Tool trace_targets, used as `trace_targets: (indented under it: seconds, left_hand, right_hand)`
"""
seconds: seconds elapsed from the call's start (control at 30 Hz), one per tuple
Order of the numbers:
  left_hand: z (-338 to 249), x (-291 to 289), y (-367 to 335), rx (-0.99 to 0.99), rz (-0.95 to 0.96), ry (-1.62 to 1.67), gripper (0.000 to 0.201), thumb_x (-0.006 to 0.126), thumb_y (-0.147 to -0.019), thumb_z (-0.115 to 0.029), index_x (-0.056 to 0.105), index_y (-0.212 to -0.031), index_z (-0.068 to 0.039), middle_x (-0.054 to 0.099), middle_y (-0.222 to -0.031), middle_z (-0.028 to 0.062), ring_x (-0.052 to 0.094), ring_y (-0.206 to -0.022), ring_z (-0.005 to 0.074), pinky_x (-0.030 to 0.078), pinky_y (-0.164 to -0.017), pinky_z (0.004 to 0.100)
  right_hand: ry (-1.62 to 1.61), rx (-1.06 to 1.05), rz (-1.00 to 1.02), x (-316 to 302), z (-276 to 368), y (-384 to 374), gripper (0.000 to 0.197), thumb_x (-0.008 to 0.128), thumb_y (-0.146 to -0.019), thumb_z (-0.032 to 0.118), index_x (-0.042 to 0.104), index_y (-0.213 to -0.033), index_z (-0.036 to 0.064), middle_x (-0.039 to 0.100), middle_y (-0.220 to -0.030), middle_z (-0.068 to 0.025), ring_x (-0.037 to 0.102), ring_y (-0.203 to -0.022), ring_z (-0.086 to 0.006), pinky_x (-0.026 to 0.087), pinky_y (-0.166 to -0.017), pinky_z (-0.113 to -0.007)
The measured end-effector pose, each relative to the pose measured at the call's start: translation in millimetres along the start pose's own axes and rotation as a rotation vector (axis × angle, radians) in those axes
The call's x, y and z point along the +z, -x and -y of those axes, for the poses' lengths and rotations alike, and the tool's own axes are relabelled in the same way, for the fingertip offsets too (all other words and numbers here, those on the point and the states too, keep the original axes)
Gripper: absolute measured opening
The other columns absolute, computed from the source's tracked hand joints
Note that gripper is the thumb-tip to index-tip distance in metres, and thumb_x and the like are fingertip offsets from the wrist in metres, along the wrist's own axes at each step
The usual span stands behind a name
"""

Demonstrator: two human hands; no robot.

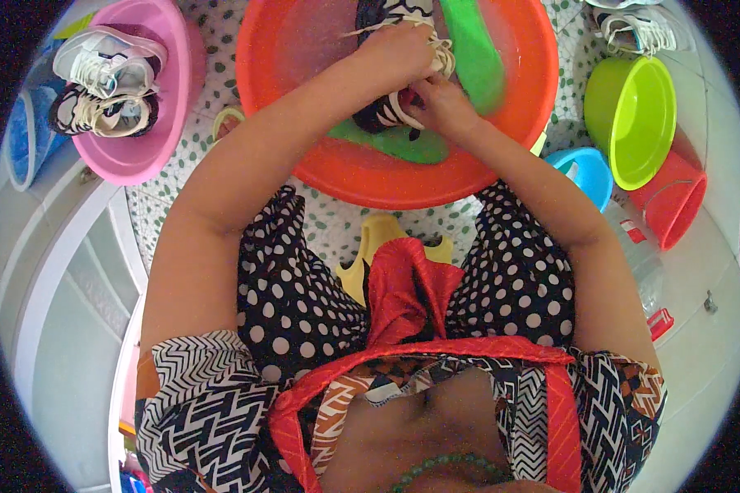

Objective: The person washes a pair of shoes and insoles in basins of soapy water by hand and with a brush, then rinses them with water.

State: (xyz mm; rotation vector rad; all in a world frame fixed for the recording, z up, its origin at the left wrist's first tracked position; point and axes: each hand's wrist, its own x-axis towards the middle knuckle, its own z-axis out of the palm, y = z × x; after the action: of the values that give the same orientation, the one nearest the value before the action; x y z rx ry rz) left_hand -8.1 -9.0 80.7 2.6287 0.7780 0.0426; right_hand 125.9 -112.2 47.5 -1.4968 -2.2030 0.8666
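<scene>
A black and white sneaker (372, 113) with cream laces (442, 57) lies across a green washboard (478, 66) inside a large orange-red basin (403, 189). My left hand (399, 53) is closed over the laced upper, with lace loops showing beside its fingers. Close against it, my right hand (444, 103) pinches at the shoe near its opening. The fingertips of both hands meet and cover the middle of the sneaker, so their exact hold there is hidden. Cloudy water appears to lie in the basin.
On the left, a pink basin (123, 168) holds sneakers (111, 74) beside a blue container (20, 148). To the right stand a lime-green bucket (629, 123), a red bucket (674, 201), a blue basin (588, 168), a clear bottle (645, 275) and another sneaker (641, 31).
</scene>
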Motion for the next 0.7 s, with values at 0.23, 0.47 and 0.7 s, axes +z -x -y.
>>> trace_targets:
  seconds: [0.23, 0.47, 0.7]
  left_hand:
    - [-11.3, -2.7, -14.3, 0.152, -0.049, -0.236, 0.017, 0.062, -0.066, -0.023, 0.069, -0.076, -0.011, 0.061, -0.085, 0.0052, 0.057, -0.087, 0.0222, 0.045, -0.069, 0.0333]
    - [4.2, 3.4, -10.4, -0.492, -0.262, 1.223, 0.024, 0.053, -0.078, -0.020, 0.057, -0.067, 0.001, 0.051, -0.055, 0.0032, 0.050, -0.052, 0.0110, 0.040, -0.046, 0.0297]
    - [51.7, 35.7, 45.0, -0.948, -0.561, 1.284, 0.042, 0.051, -0.086, -0.038, 0.052, -0.112, -0.006, 0.057, -0.104, 0.0085, 0.053, -0.096, 0.0234, 0.042, -0.082, 0.0411]
  right_hand:
    - [-0.025, 0.088, 0.185, 4.2, -3.5, 4.5, 0.035, 0.057, -0.079, 0.019, 0.052, -0.110, 0.0067, 0.057, -0.097, -0.0210, 0.057, -0.086, -0.0365, 0.049, -0.073, -0.043]
    - [-0.082, 0.157, 0.036, -14.8, 16.9, -21.3, 0.038, 0.061, -0.075, 0.015, 0.050, -0.109, 0.0045, 0.056, -0.096, -0.0221, 0.056, -0.090, -0.0379, 0.047, -0.075, -0.042]
    - [-0.090, 0.116, 0.019, -14.5, 2.8, -31.7, 0.029, 0.061, -0.075, 0.017, 0.057, -0.099, 0.0027, 0.059, -0.095, -0.0192, 0.057, -0.085, -0.0369, 0.047, -0.074, -0.043]
